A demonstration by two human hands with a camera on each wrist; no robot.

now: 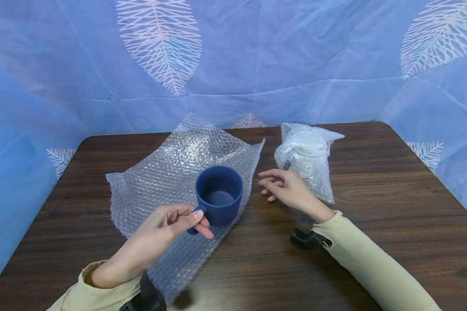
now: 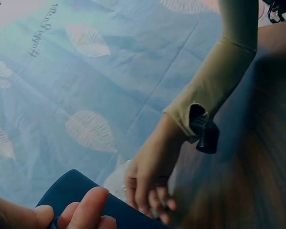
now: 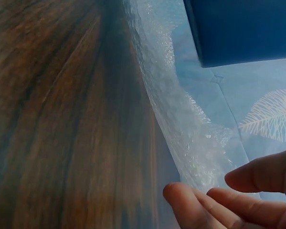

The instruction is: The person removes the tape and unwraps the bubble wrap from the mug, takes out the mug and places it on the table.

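Note:
A dark blue mug (image 1: pixel 219 194) is held by its handle in my left hand (image 1: pixel 171 226), above a sheet of bubble wrap (image 1: pixel 151 185). The mug's mouth tips toward the head camera, and its inside shows bare. In the left wrist view, the thumb and fingers of that hand pinch at the mug (image 2: pixel 76 188). My right hand (image 1: pixel 289 188) hovers to the right of the mug with loosely bent fingers and nothing in them. Just beyond it lies a bubble-wrapped bundle (image 1: pixel 305 151); what is inside is blurred by the wrap.
The brown wooden table (image 1: pixel 381 185) carries the wrap and the bundle. A blue cloth (image 1: pixel 295 52) with white leaf prints hangs behind the table's far edge. The wrap's far corner reaches up past that edge.

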